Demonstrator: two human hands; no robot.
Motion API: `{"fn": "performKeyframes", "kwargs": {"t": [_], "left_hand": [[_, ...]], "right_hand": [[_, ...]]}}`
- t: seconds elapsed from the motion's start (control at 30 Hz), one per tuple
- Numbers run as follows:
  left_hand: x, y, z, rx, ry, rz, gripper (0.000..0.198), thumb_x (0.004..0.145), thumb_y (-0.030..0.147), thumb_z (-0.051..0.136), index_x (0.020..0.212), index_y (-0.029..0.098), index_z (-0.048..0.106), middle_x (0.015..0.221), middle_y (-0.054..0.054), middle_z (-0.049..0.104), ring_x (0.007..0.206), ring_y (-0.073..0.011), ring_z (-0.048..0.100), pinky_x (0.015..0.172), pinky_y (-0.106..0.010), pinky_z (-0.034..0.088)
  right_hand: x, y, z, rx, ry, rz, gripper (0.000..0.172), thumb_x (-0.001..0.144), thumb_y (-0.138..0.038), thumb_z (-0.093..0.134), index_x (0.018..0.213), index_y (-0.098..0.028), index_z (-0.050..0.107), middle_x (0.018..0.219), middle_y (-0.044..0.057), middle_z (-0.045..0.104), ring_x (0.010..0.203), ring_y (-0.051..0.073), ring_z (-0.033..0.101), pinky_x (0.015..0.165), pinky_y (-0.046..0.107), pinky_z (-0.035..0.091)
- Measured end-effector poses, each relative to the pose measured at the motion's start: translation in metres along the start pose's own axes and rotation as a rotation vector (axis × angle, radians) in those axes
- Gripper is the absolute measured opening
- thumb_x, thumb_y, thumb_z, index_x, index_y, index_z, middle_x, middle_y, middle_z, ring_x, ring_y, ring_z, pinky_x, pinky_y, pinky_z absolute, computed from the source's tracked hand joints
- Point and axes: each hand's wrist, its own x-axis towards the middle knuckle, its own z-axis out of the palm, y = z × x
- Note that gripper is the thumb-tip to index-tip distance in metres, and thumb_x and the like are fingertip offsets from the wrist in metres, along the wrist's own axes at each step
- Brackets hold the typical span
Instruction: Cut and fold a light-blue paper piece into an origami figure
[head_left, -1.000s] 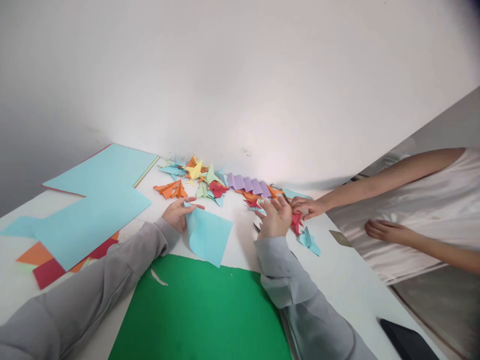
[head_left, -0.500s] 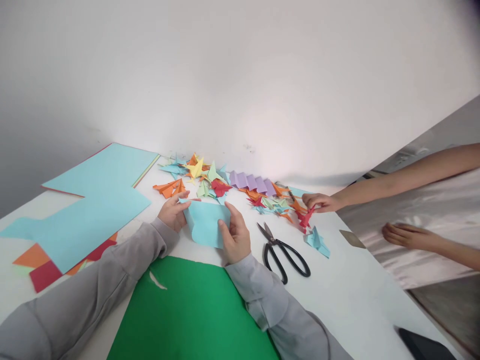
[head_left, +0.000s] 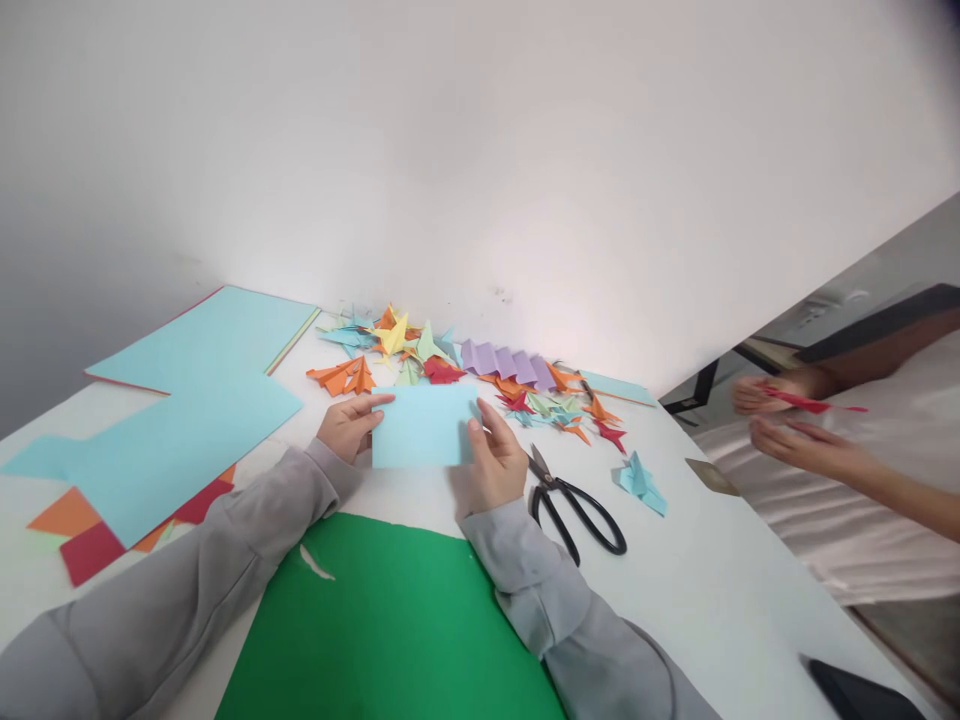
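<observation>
**While Both Hands Pinch a Pale Blue Sheet, Folded Paper Lines the Wall**

Where the white table meets the left edge of view, large light-blue paper sheets lie flat, overlapping orange and red paper offcuts. Just right of them, the left hand, in a grey sleeve, pinches the left edge of a small light-blue paper rectangle. Its thumb lies across the upper left corner and the remaining fingers are curled together behind.

The rectangle is held between both hands, beyond the far edge of a large green paper sheet that lies flat nearest the person. Whether its lower edge touches the table cannot be told. The right hand pinches the rectangle's right edge, thumb on the near face, other fingers hidden behind it.

Beyond the rectangle, along the wall, a pile of multicoloured folded paper figures runs rightward to a purple pleated paper strip. Black-handled scissors lie on the table just beside the right hand. Further right sits a single light-blue folded figure, apart from the pile.

At the right edge, off the table, another person's upper hand holds a thin red paper piece. That person's lower hand is just beneath, fingers extended. A dark flat object occupies the lower right corner; what it is cannot be told.
</observation>
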Motion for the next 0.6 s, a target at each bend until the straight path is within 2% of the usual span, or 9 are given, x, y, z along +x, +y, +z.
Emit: {"fn": "performKeyframes", "kwargs": {"t": [0.07,0.13,0.23,0.3,0.4,0.47,0.6], "left_hand": [[0.0,0.001,0.001,-0.053,0.041,0.052,0.037,0.051,0.011,0.07,0.088,0.011,0.066,0.076,-0.004,0.064,0.063,-0.0127,0.059,0.059,-0.028,0.05],[0.0,0.001,0.002,-0.094,0.056,0.088,0.045,0.05,0.011,0.07,0.094,0.012,0.063,0.088,-0.006,0.064,0.073,-0.0154,0.061,0.065,-0.031,0.051],[-0.001,0.0,0.001,-0.099,-0.027,0.103,0.054,0.049,0.01,0.071,0.102,0.012,0.059,0.102,-0.01,0.061,0.085,-0.0211,0.061,0.07,-0.035,0.051],[-0.003,-0.001,0.0,-0.061,-0.123,0.084,0.058,0.046,0.008,0.072,0.103,0.012,0.059,0.106,-0.013,0.059,0.09,-0.0254,0.06,0.071,-0.037,0.051],[-0.008,0.0,0.001,-0.02,-0.247,0.035,0.06,0.04,0.003,0.072,0.099,0.011,0.062,0.11,-0.015,0.057,0.091,-0.031,0.06,0.07,-0.04,0.051],[-0.011,0.0,0.003,0.008,-0.295,0.029,0.057,0.038,0.001,0.072,0.094,0.011,0.064,0.108,-0.016,0.059,0.09,-0.0314,0.06,0.071,-0.042,0.051],[-0.013,-0.004,0.004,0.143,-0.282,0.116,0.04,0.048,0.01,0.074,0.087,0.011,0.066,0.081,-0.009,0.067,0.078,-0.0227,0.063,0.072,-0.038,0.051]], "right_hand": [[-0.002,-0.002,0.001,0.063,-0.025,0.041,0.048,0.074,-0.035,0.056,0.12,-0.023,0.05,0.11,0.009,0.056,0.082,0.016,0.059,0.066,0.031,0.049],[-0.005,-0.004,0.002,0.103,-0.14,0.051,0.058,0.073,-0.031,0.057,0.128,-0.026,0.04,0.106,0.008,0.056,0.073,0.014,0.059,0.059,0.028,0.049],[-0.01,-0.003,0.005,0.093,-0.423,0.032,0.07,0.068,-0.023,0.06,0.132,-0.027,0.033,0.092,0.005,0.061,0.065,0.013,0.059,0.058,0.028,0.05],[-0.011,-0.002,0.007,0.054,-0.542,0.025,0.064,0.067,-0.022,0.06,0.128,-0.026,0.041,0.094,0.005,0.064,0.068,0.014,0.06,0.06,0.028,0.051],[-0.011,-0.003,0.007,0.021,-0.498,0.035,0.041,0.064,-0.022,0.062,0.105,-0.023,0.062,0.103,0.006,0.065,0.077,0.018,0.061,0.064,0.03,0.052],[-0.01,-0.006,0.008,0.022,-0.427,0.082,0.032,0.061,-0.022,0.064,0.093,-0.022,0.067,0.098,0.005,0.067,0.079,0.019,0.062,0.067,0.031,0.052],[-0.01,-0.01,0.007,0.041,-0.395,0.171,0.028,0.056,-0.026,0.07,0.084,-0.021,0.07,0.087,0.005,0.07,0.076,0.021,0.064,0.066,0.033,0.053]]}}
